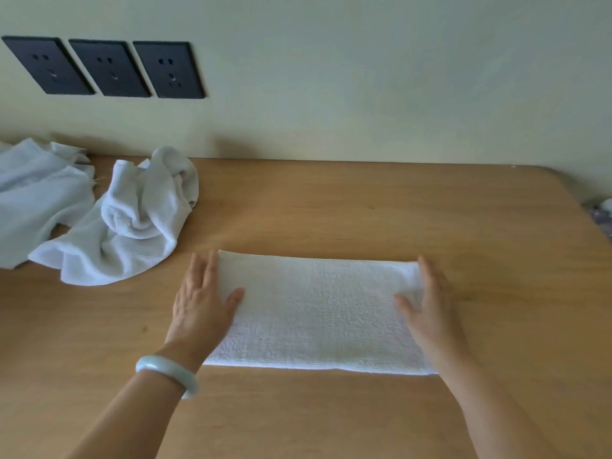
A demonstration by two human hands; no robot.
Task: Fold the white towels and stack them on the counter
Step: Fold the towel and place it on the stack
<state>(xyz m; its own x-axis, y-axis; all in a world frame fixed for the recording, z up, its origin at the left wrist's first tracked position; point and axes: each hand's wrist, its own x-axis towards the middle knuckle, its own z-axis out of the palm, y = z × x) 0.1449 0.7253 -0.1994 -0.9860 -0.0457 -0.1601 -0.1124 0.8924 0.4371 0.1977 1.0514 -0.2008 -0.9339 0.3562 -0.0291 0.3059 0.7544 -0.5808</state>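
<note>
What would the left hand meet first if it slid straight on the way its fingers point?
Probably only bare counter until the wall. The left hand points just right of the crumpled towel, though it might brush its edge.

A folded towel [318,309] lies mid-surface [430,220]; crumpled towels [109,226] sit behind it to the left, below wall sockets [109,67]

Left hand [202,303], right hand [430,304] touch towel [318,313].

folded white towel [318,309] flat, crumpled towels [109,220] left
</note>
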